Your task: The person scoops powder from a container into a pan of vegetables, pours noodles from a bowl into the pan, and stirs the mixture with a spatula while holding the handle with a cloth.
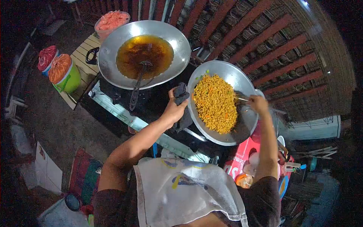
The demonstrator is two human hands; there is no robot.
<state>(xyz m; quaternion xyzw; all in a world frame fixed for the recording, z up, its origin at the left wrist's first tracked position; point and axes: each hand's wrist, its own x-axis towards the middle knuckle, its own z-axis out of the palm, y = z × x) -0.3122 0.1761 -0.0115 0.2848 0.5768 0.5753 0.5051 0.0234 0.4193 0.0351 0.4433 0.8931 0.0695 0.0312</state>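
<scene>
A wide metal wok [236,75] stands tilted in front of me, with a heap of fried noodles [215,104] flecked with orange and green bits. At the wok's left side, my left hand [176,109] is closed round a dark cloth [181,93]; a handle beneath it cannot be made out. My right hand [258,104] grips the metal handle of a spatula [243,99] at the wok's right side. The spatula's far end disappears behind the noodles.
To the left, a second wok [107,64] holds brown oil [128,56] and a slotted spatula [139,81]. A tub of pink-orange food [112,20] and a green bucket [72,81] stand on a slatted bench [86,53]. Bowls and utensils lie on a red-covered surface [238,157].
</scene>
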